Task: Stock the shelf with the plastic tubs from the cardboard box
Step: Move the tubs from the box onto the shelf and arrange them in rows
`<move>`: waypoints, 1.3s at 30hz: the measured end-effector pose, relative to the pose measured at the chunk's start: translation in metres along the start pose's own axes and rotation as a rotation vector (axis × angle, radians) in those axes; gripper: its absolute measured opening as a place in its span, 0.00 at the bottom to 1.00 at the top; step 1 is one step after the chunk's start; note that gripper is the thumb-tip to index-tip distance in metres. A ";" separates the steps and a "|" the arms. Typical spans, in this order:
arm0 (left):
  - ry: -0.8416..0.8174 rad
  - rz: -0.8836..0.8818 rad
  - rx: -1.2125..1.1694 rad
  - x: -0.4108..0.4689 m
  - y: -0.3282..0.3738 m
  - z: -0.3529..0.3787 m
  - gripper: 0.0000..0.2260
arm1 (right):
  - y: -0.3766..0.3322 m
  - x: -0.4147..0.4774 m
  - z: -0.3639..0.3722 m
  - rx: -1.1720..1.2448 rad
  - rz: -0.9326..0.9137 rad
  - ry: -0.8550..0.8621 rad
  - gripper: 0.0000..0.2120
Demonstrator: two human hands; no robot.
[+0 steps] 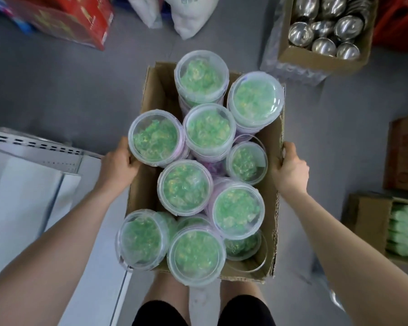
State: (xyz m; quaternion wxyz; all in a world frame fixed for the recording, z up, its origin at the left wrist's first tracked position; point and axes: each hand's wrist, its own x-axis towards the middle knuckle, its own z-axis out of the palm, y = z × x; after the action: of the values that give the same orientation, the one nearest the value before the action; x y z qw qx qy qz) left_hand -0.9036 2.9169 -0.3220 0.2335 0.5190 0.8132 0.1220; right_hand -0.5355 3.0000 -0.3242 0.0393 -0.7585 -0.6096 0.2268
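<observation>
Cardboard box (149,95) of plastic tubs (209,130): my left hand (120,164) and right hand (292,169) closed on its side edges.

Hardly any writing can be made out. At twelve o'clock, a white sack (193,10) carries a small dark printed mark near its top edge, too blurred to read. At eleven o'clock, a red carton (64,17) shows yellowish print that stays illegible. At three o'clock, a brown carton (404,156) bears red printed characters and a round red stamp, also unreadable. The clear lids of the plastic tubs (209,130) show no lettering.
</observation>
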 end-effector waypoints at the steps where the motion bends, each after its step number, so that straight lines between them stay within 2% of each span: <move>1: -0.010 0.020 -0.003 0.006 -0.005 0.002 0.16 | -0.002 -0.002 0.007 0.003 0.023 0.004 0.17; 9: -0.020 0.048 -0.059 0.014 -0.026 0.009 0.16 | -0.008 -0.009 0.023 0.020 0.123 0.070 0.15; 18: 0.022 -0.003 -0.143 -0.007 -0.023 -0.013 0.10 | -0.024 -0.024 0.000 -0.030 0.152 -0.010 0.16; 21: 0.035 -0.092 -0.290 -0.017 -0.019 -0.021 0.10 | -0.037 -0.030 -0.012 0.007 0.103 0.065 0.18; 24: 0.021 -0.174 -0.360 -0.017 0.004 -0.030 0.14 | -0.065 -0.030 -0.022 0.103 -0.043 0.132 0.12; 27: -0.056 -0.198 -0.332 -0.010 0.025 -0.033 0.18 | -0.100 -0.023 -0.020 0.154 -0.079 -0.048 0.15; 30: -0.087 -0.243 -0.335 -0.005 0.032 -0.029 0.14 | -0.126 -0.017 -0.007 0.153 -0.020 -0.204 0.20; 35: -0.094 -0.306 -0.444 -0.002 0.037 -0.027 0.09 | -0.135 -0.010 0.010 0.344 0.103 -0.240 0.19; 39: -0.044 -0.310 -0.489 -0.007 0.047 -0.038 0.10 | -0.133 -0.012 0.001 0.452 0.164 -0.273 0.15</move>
State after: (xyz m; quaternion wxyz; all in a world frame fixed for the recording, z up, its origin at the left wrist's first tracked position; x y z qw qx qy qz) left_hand -0.8837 2.9320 -0.2665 0.3853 0.3195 0.8238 0.2661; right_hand -0.6584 3.0222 -0.2773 0.1065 -0.7398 -0.4797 0.4595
